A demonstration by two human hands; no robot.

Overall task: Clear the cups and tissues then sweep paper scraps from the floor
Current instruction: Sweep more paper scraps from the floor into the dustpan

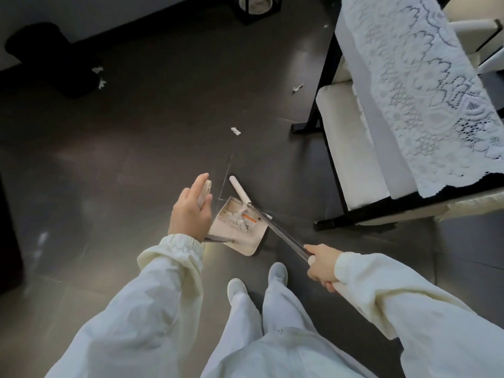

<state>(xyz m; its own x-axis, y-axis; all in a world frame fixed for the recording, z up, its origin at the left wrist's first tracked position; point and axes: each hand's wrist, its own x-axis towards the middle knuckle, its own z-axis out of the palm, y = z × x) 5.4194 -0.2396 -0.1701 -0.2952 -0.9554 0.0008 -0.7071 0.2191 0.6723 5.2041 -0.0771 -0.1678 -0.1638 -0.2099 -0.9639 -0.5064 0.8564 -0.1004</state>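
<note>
Left hand [191, 211] loosely holds the beige plastic dustpan [237, 230] by its handle, right hand [323, 264] grips the grey-poled broom [281, 233] up high. White paper scraps [236, 131] farther out on the dark floor [136, 159] look featherlight, so sweep gently.

Dark grey glossy tiled floor [136, 159]. Pale wall [81, 12] far left, black cylindrical object [41, 50] near it. Right: white lace tablecloth [422, 91] hanging, cream-cushioned black-framed chair [349, 148] just beside it.
</note>
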